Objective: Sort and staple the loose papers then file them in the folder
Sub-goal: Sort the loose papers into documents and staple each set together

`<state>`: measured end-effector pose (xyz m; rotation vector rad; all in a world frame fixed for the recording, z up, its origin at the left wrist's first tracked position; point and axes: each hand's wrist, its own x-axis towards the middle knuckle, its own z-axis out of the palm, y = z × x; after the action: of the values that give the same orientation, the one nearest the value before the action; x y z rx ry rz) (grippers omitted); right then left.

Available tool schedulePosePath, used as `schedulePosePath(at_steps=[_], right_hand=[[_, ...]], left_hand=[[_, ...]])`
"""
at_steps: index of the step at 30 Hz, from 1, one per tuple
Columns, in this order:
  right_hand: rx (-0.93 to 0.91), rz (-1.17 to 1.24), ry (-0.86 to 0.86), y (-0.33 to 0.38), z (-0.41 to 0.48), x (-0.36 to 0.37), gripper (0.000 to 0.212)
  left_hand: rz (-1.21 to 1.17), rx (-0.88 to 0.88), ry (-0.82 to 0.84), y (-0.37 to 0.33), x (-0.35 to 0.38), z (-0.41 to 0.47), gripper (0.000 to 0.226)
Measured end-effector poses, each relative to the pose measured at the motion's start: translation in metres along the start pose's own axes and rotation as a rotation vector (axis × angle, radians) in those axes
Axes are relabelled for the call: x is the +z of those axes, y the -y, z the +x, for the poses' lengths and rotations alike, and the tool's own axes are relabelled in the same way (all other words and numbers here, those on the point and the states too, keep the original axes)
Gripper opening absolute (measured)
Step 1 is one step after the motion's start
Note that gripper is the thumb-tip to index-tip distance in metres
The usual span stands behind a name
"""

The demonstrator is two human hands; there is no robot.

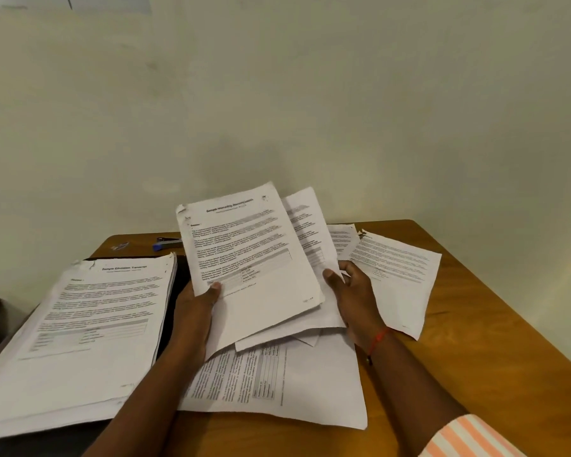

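Note:
Both hands hold up a fanned bunch of printed papers [254, 258] above the wooden table [475, 324]. My left hand [195, 311] grips its lower left edge, thumb on the top sheet. My right hand [353, 291] grips the right side, thumb on the front. A thick stack of papers [80, 331] lies at the left on a dark folder [178, 285]. Loose sheets [294, 384] lie flat under my hands, and another loose sheet [399, 272] lies to the right. A dark stapler [168, 240] sits at the table's far edge.
A blue-capped pen [165, 246] lies beside the stapler, with a small item [119, 246] to its left. A pale wall rises right behind the table. The table's right edge runs diagonally toward the lower right. Bare wood shows at the right side.

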<state>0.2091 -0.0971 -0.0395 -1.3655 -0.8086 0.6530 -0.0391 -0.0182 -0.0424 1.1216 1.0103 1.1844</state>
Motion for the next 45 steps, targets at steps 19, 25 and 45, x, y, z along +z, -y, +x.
schedulePosePath(at_steps=[19, 25, 45], right_hand=[[-0.119, -0.019, 0.261, 0.016, -0.013, 0.007, 0.030], [-0.229, -0.041, 0.179, 0.017, -0.019, 0.010, 0.032], [-0.071, 0.071, 0.340, 0.015, -0.027, 0.007, 0.035]], left_hand=[[0.184, 0.332, -0.067, -0.020, 0.014, -0.025, 0.032], [0.177, 0.403, -0.086, -0.023, 0.021, -0.031, 0.041], [0.068, 0.194, -0.020, -0.012, 0.023, -0.030, 0.028]])
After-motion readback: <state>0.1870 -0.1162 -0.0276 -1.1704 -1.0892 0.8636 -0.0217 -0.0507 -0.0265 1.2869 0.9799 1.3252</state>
